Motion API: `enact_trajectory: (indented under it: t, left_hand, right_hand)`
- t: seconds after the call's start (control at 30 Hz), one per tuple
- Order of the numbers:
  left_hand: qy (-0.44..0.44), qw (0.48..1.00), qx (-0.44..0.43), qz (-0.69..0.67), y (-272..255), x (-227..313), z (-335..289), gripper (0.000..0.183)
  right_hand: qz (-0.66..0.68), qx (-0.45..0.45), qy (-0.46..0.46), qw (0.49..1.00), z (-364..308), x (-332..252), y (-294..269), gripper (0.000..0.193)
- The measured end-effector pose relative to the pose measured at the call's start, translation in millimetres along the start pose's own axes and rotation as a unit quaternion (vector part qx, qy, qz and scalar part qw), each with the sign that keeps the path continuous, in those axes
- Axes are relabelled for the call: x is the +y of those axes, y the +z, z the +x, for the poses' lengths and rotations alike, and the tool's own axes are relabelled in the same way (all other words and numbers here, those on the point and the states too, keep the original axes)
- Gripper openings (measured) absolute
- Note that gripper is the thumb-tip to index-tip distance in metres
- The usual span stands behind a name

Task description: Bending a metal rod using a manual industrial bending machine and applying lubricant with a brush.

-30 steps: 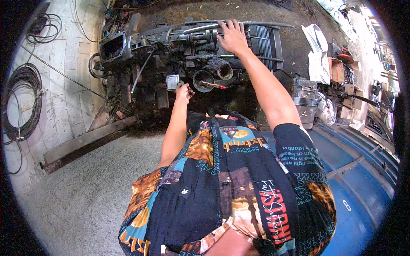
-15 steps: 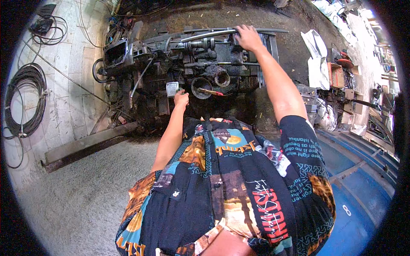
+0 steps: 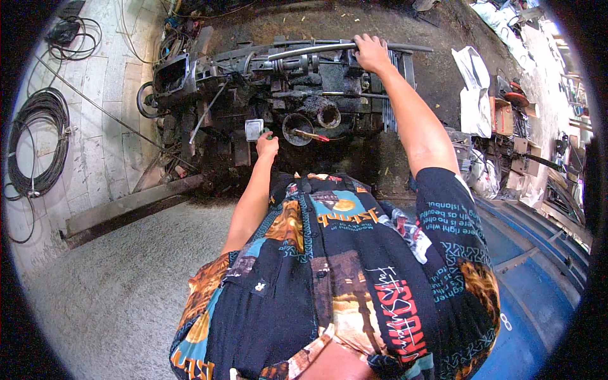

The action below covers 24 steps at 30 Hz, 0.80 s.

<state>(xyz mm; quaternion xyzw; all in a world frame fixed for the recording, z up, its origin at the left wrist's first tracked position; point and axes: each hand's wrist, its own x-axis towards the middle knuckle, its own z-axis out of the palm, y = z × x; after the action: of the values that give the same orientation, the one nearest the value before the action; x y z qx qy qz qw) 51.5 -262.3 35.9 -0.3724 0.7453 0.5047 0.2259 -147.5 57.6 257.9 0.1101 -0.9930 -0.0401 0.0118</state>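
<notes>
My right hand is closed over a long metal rod, which lies lengthwise along the far side of a dark, greasy machine resembling a lathe. My left hand is at the machine's near side, its fingers closed around a small dark part, perhaps a knob, that they mostly hide. Just left of those fingers is a white square lamp-like box. To their right stands a round metal bowl with a red-tipped brush resting across it. Behind the bowl, a round, grimy opening sits on the machine.
A slanting metal lever sticks out at the machine's left. Coiled black cable hangs at the far left, beside a long thin bar. A white sack and boxes stand right. A blue metal panel lies lower right.
The view has shifted slightly. The rod and my right hand appear a little farther right, with the hand still gripping it. My left hand stays beside the white box.
</notes>
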Motion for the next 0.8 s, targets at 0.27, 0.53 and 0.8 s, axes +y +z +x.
enact_trajectory:
  t: [0.27,0.53,0.8]
  left_hand:
    - [-0.015,0.998,0.011,0.063,-4,12,-5,0.041]
    - [0.041,0.972,0.026,0.228,-19,30,-33,0.041]
    - [0.1,0.94,0.036,0.323,-28,39,-42,0.038]
  right_hand:
    - [0.016,0.013,0.017,1.0,-1,-7,-2,0.043]
    - [0.013,0.035,0.031,0.999,-4,-16,-3,0.04]
    - [-0.028,0.005,0.081,0.996,-1,-45,-10,0.039]
